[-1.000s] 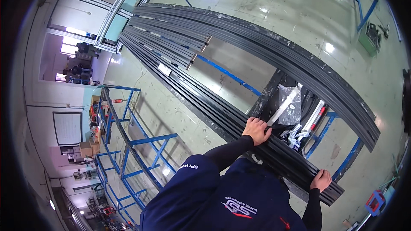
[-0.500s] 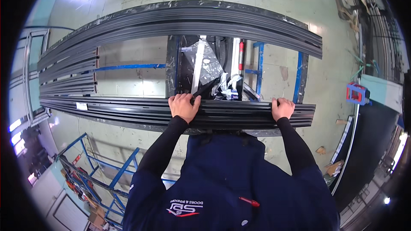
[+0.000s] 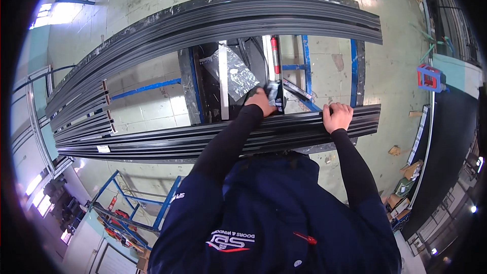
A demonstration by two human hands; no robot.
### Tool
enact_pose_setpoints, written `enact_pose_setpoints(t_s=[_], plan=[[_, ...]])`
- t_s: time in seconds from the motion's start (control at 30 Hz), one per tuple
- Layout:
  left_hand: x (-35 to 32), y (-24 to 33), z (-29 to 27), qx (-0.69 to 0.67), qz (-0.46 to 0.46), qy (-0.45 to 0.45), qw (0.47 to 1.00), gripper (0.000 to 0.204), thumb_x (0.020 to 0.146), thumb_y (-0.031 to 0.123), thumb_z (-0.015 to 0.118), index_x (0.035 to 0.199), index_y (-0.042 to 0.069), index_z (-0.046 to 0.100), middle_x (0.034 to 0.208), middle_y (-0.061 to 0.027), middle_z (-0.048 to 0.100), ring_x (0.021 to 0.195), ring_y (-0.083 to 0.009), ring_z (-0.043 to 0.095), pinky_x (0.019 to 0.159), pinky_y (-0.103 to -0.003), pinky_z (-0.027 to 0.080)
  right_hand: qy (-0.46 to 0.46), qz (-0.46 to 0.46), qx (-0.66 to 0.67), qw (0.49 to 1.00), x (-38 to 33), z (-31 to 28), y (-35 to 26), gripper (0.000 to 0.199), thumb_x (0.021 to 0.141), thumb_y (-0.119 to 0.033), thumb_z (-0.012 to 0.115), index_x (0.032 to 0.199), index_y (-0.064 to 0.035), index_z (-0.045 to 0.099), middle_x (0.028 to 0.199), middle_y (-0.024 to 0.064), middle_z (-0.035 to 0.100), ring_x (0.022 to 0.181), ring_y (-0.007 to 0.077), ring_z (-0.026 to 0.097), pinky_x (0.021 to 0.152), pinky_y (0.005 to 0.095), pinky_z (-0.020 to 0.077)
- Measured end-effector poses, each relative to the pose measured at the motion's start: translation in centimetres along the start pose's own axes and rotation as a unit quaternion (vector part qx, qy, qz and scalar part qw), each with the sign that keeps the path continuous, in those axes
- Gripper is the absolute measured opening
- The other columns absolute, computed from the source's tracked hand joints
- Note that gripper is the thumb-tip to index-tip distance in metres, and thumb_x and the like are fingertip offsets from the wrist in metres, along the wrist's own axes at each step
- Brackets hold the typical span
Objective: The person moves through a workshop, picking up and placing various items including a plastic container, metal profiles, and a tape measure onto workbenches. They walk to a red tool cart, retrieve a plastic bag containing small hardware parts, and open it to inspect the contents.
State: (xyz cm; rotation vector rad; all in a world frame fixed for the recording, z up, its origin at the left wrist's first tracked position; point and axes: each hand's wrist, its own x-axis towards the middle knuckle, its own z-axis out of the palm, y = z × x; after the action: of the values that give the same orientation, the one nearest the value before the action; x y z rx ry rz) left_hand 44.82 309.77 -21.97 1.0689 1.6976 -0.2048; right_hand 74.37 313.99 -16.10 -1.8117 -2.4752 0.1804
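So it's a workshop with a pale tiled floor (image 3: 127, 7), and most of the view goes to a long blue-and-black rack (image 3: 361, 66). In the middle, toward the rack's right end, there's a dark shelf (image 3: 208, 58) doing bin duty: a white strip (image 3: 223, 78), a clear plastic bag (image 3: 238, 76), a red tube (image 3: 274, 53) along the right side, and a crumpled pale wrapper (image 3: 274, 91) toward the near side. Can't tell if the shelf has raised walls.

The near profiles (image 3: 299, 127), a dark bundle, run along the rack's near edge, right between the person and that shelf. Left hand (image 3: 260, 102) reaches over them into the clutter, fingers partly curled at the wrapper; it's too blurry to tell if they've got hold of it. That forearm blocks part of the bundle. Right hand (image 3: 338, 117) is closed over the bundle's far side near its right end, hanging on.

The far profiles (image 3: 218, 18) line the rack's far edge, and short profiles (image 3: 83, 124) sit at its left end. Past the right end there's a red-and-blue stool (image 3: 430, 77); off the near left corner, a blue metal frame (image 3: 165, 205).
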Motion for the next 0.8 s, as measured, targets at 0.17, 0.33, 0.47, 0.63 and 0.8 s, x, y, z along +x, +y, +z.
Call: enact_pose_setpoints(t_s=[0.17,0.33,0.47,0.63,0.8], plan=[[1.1,-0.4,-0.6,-0.107,0.122,0.074,0.984,0.049,0.081,0.028,0.066,0.121,0.004,0.05,0.099,-0.029,0.067,0.099,-0.0443,0.065,0.087,-0.047,0.052,-0.003,0.001,-0.002,1.0,0.1,0.0,0.2,0.029,0.082,-0.033,0.063,0.067,-0.0082,0.064,0.073,0.008,0.065,0.081,0.0291,0.062,0.088,0.0417,0.0386],[-0.7,-3.0,-9.4,-0.374,0.077,0.189,0.905,0.035,0.082,0.017,0.066,0.112,0.0,0.061,0.09,-0.0212,0.07,0.084,-0.0329,0.069,0.076,-0.038,0.053,-0.004,0.006,0.004,1.0,0.2,-0.2,0.0,0.029,0.082,-0.032,0.063,0.066,-0.0085,0.064,0.071,0.0075,0.064,0.08,0.0288,0.062,0.087,0.0416,0.0386],[0.1,-7.0,-12.5,-0.25,0.077,0.392,0.882,0.036,0.084,0.024,0.071,0.11,-0.001,0.062,0.096,-0.0201,0.07,0.09,-0.0315,0.07,0.078,-0.038,0.052,0.0,0.004,0.002,1.0,0.2,-0.2,0.3,0.028,0.081,-0.032,0.064,0.066,-0.0084,0.064,0.071,0.0078,0.064,0.079,0.0291,0.062,0.087,0.0418,0.0388],[0.0,-8.9,-12.8,-0.463,0.098,0.285,0.834,0.043,0.089,0.02,0.071,0.122,-0.004,0.057,0.101,-0.0109,0.071,0.089,-0.0167,0.067,0.075,-0.028,0.052,-0.002,0.004,-0.002,1.0,0.2,-0.3,0.2,0.028,0.081,-0.032,0.064,0.065,-0.0086,0.063,0.071,0.0082,0.064,0.079,0.0293,0.062,0.087,0.0422,0.0389],[-3.7,-7.1,-10.5,-0.338,0.199,-0.06,0.918,0.074,0.088,0.028,0.075,0.147,0.002,0.039,0.107,-0.0121,0.069,0.092,-0.0174,0.065,0.084,-0.03,0.051,0.004,0.001,0.009,1.0,0.2,-0.1,0.3,0.028,0.08,-0.031,0.064,0.065,-0.0084,0.063,0.071,0.0084,0.064,0.08,0.0294,0.062,0.087,0.0423,0.0391]])
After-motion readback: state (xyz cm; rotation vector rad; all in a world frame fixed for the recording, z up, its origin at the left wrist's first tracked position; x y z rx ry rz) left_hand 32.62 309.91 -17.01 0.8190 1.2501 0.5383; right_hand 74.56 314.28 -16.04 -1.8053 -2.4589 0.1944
